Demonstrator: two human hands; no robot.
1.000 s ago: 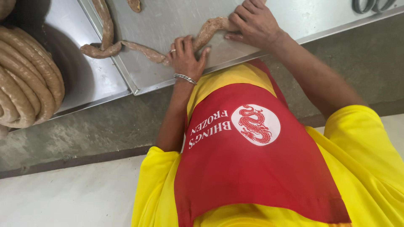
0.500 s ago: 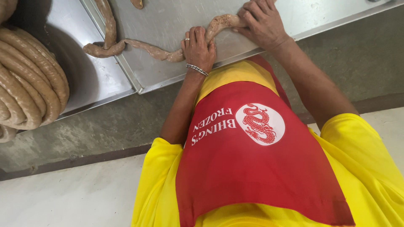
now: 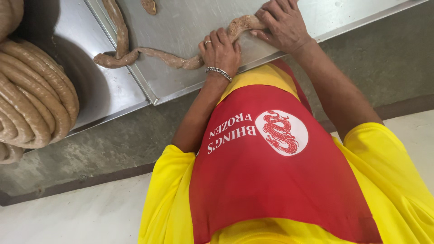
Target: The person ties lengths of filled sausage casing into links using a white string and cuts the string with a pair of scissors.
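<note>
Head view, looking down my own chest. I hold a long sausage (image 3: 169,58) across a steel table (image 3: 190,27), near its front edge. My left hand (image 3: 220,49) is closed over the thin, slack stretch of it; my right hand (image 3: 282,25) is pressed down on the fuller end, fingers curled over it. The two hands sit near each other, not touching, with a short length of sausage between them.

Risks, as I judge them: the casing looks thin where it narrows under my left hand, so too hard a squeeze or a pull between the hands could split it and spill the filling. The sausage lies close to the table's front edge, so a slip could send it off onto the floor (image 3: 68,221). The far end crosses the seam onto a second steel surface (image 3: 97,97), where it could snag.

Pose: both forearms reach forward from yellow sleeves, wrists low, palms down. My left wrist bears a bracelet (image 3: 218,71); a ring shows on one finger. A coil of sausage (image 3: 31,104) lies well apart at far left. A red apron (image 3: 271,180) covers my front.
</note>
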